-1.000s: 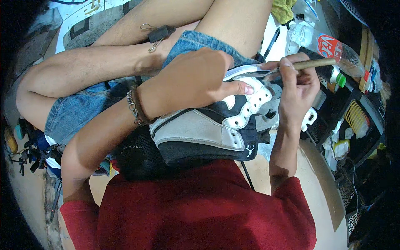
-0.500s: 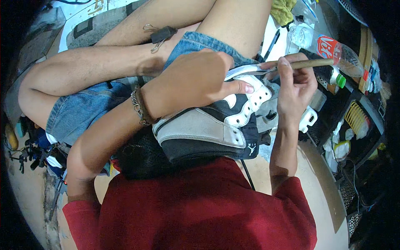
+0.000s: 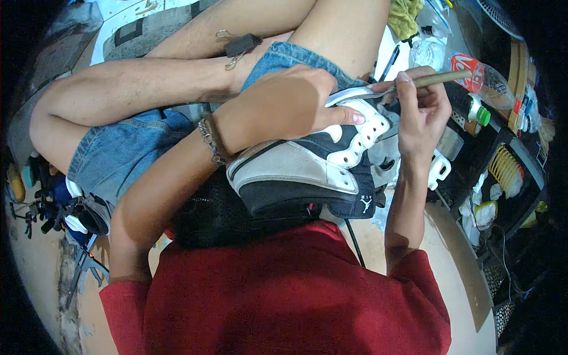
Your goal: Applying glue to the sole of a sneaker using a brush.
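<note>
The shoe [image 3: 296, 165] lies at the person's lap, in front of the red shirt [image 3: 296, 290] and to the near side of the bent legs. Its grey-white panel, black collar and white eyelet piece are exposed. The part beneath the left hand [image 3: 290, 109] is covered, so the full outline of the shoe cannot be traced.

The left hand is clamped on the shoe from above. Its thumb lies along the upper, beside the eyelets; the other fingers are curled out of sight, and their contact points cannot be determined. A bracelet [image 3: 212, 142] encircles the wrist.

The right hand [image 3: 423, 112] is closed on a tool [image 3: 447, 78] with a round wooden handle. The handle's rear end projects to the right, past the fingers. The working end is masked by the fingers and the shoe's far edge; its shape, and whether it touches the shoe, cannot be confirmed. The two hands are apart but near each other.

A black clip [image 3: 242, 45] with wire arms rests against the leg. A black mesh item [image 3: 204, 216] sits under the shoe, largely concealed by it and the left forearm.

At right, a clear bottle [image 3: 494, 86] lies partly behind the handle. The fan [image 3: 503, 18] is cut off by the dark fisheye rim. Items at far left are crowded and dim; most cannot be identified.
</note>
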A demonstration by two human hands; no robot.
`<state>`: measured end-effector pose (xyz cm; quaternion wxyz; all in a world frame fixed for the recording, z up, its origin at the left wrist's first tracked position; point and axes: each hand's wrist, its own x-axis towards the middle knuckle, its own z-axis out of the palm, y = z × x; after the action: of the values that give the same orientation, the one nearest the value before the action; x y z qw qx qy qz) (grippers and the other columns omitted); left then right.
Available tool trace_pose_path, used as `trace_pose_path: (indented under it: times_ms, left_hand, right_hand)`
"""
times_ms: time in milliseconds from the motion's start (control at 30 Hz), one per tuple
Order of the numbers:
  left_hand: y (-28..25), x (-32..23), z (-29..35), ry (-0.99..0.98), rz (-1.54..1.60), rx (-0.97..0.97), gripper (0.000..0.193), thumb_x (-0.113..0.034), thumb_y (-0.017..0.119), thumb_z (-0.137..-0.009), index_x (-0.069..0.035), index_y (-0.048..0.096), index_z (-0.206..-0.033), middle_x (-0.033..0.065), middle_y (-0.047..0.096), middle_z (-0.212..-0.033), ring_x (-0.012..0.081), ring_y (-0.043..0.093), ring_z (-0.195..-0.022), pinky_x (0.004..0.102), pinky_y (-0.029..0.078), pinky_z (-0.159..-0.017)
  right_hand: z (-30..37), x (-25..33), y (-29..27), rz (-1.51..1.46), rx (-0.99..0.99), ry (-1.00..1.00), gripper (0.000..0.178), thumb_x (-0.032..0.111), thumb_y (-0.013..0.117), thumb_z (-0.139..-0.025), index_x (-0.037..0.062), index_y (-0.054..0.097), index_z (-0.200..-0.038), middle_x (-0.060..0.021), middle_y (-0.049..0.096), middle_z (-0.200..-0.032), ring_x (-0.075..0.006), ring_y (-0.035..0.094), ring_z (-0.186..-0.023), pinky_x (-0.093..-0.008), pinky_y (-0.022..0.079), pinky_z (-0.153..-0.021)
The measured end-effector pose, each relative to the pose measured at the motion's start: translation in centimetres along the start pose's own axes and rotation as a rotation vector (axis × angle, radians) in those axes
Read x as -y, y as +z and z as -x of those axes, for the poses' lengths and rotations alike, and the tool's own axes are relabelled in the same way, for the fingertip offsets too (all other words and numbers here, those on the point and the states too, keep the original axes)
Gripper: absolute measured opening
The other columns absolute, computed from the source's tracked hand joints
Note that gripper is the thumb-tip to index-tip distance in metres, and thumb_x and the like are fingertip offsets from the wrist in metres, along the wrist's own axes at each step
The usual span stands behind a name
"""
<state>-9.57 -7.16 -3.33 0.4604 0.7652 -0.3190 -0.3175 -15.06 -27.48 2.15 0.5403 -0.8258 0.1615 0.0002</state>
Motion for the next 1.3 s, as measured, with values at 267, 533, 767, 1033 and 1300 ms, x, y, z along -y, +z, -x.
trace_pose_path:
  times_ms: [267,533,767,1033,1300]
  left_hand:
    - [-0.8,-0.2,-0.4,-0.044,0.066,0.138,0.069,-0.061,0.065,-0.084,0.006,0.07,-0.097,0.0235,0.066,-0.077,0.0329,0.066,-0.072,0.0397,0.05,-0.067]
    - [-0.7,-0.7,-0.6,-0.054,0.017,0.19,0.069,-0.061,0.066,-0.083,0.007,0.07,-0.098,0.0232,0.067,-0.076,0.0311,0.066,-0.07,0.0393,0.05,-0.064]
    - [-1.1,-0.7,-0.3,-0.038,0.082,0.21,0.063,-0.056,0.07,-0.082,0.006,0.071,-0.096,0.0226,0.067,-0.077,0.0273,0.066,-0.069,0.0373,0.049,-0.064]
    - [-1.1,-0.5,-0.5,-0.064,0.09,0.236,0.062,-0.054,0.071,-0.082,0.006,0.07,-0.096,0.0203,0.067,-0.076,0.0267,0.064,-0.068,0.036,0.048,-0.063]
    - [-1.3,-0.7,-0.4,-0.051,0.094,0.201,0.063,-0.054,0.072,-0.082,0.006,0.07,-0.098,0.021,0.068,-0.079,0.0278,0.066,-0.072,0.0357,0.05,-0.066]
  right_hand:
    - [0.2,0.5,0.3,-0.033,0.144,-0.04,0.01,0.005,0.063,-0.094,-0.0042,0.061,-0.097,-0.0092,0.068,-0.083,-0.0128,0.065,-0.073,-0.0241,0.052,-0.067]
    - [-0.1,0.3,-0.4,-0.022,0.166,-0.008,0.01,0.005,0.065,-0.093,-0.0039,0.063,-0.092,-0.0087,0.068,-0.081,-0.0122,0.066,-0.072,-0.0251,0.053,-0.068]
    - [0.1,0.6,-0.6,-0.08,0.167,0.026,0.007,0.003,0.06,-0.095,-0.004,0.061,-0.093,-0.0127,0.069,-0.083,-0.0136,0.064,-0.072,-0.0256,0.051,-0.067]
    - [-0.5,0.4,-0.5,-0.096,0.201,0.002,0.01,0.004,0.062,-0.094,-0.006,0.062,-0.095,-0.0097,0.067,-0.085,-0.0127,0.064,-0.073,-0.0252,0.052,-0.067]
    - [-0.4,0.6,-0.6,-0.07,0.265,-0.001,0.009,0.003,0.061,-0.095,-0.0056,0.062,-0.095,-0.0079,0.065,-0.084,-0.0123,0.064,-0.074,-0.0255,0.052,-0.067]
